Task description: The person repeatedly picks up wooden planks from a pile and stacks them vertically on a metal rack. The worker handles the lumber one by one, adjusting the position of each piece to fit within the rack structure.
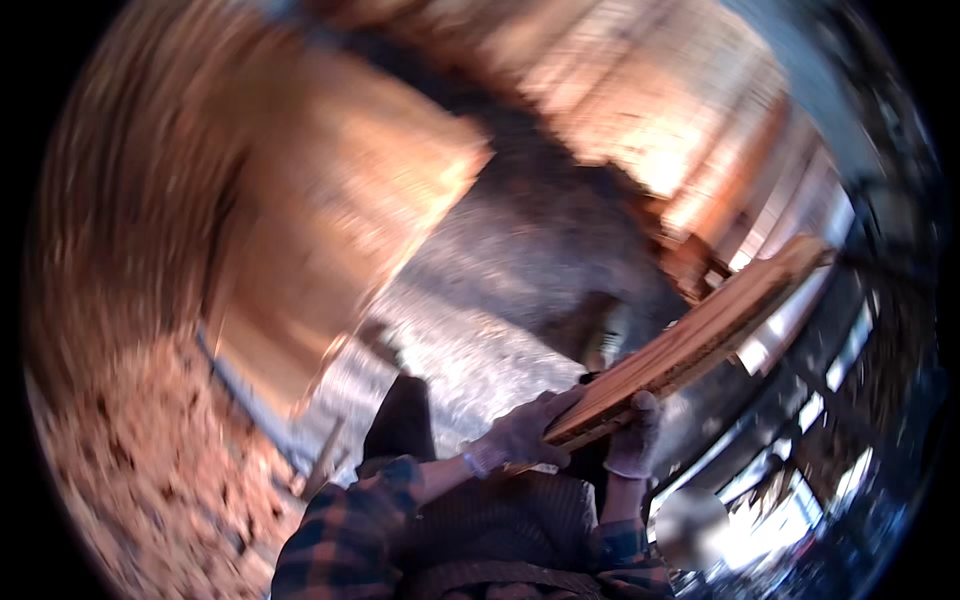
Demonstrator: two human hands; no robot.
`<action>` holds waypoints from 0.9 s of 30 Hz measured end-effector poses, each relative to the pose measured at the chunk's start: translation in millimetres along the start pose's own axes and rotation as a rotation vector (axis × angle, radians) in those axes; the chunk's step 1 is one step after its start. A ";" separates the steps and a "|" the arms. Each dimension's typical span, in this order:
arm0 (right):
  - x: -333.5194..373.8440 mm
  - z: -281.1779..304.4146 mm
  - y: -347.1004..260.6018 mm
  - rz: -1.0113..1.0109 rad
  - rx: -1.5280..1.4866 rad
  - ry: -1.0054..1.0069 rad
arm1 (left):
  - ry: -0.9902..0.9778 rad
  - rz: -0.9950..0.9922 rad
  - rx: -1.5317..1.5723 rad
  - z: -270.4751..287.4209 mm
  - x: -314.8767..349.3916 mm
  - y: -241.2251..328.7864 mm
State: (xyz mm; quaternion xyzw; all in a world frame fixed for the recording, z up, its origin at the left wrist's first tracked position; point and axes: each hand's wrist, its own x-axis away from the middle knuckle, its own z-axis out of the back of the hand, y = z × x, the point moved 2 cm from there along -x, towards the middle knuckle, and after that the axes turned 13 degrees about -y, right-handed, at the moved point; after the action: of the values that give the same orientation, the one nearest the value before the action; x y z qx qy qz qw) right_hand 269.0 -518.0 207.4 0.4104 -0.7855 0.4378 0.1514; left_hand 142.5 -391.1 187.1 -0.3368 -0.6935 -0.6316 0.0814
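A thick wooden board (690, 345) is held in front of my body, tilted up toward the far right. My left hand (525, 428), in a pale knitted glove, grips it near its close end, with the fingers partly hidden beneath. Also gloved, my right hand (634, 440) holds the lower right edge, its thumb against the side of the board. Both forearms come out of plaid sleeves. To the left lies a broad stack of light brown boards (340, 220), blurred by motion.
Grey floor (500, 270) runs between the stack and more stacked timber (640, 90) at the far right. Wood chips or bark (160, 470) cover the ground at the lower left. Dark beams with bright gaps stand at the right. The whole view is smeared by motion.
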 end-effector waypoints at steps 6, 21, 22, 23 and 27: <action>-47.4 -194.8 123.4 -0.398 0.899 -0.580 | 0.797 -0.304 0.938 13.1 184.3 -73.4; 7.1 -355.3 632.8 0.888 1.989 -1.925 | 2.159 -0.414 1.682 -85.1 489.3 -287.6; 11.9 -346.2 642.4 0.919 2.059 -1.862 | 2.149 -0.432 1.694 -85.5 489.5 -292.3; 14.3 -337.5 649.9 0.950 2.130 -1.789 | 2.135 -0.450 1.704 -85.8 489.5 -297.5; 4.6 -335.5 654.5 0.709 2.042 -1.894 | 2.068 -0.540 1.715 -60.7 468.3 -307.0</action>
State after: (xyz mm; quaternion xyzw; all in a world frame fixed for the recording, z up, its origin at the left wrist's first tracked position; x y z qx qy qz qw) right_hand -283.3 -64.8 32.8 0.2551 0.0043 0.3806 -0.8888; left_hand -407.4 -269.5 198.5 0.5837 -0.5305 0.0346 0.6137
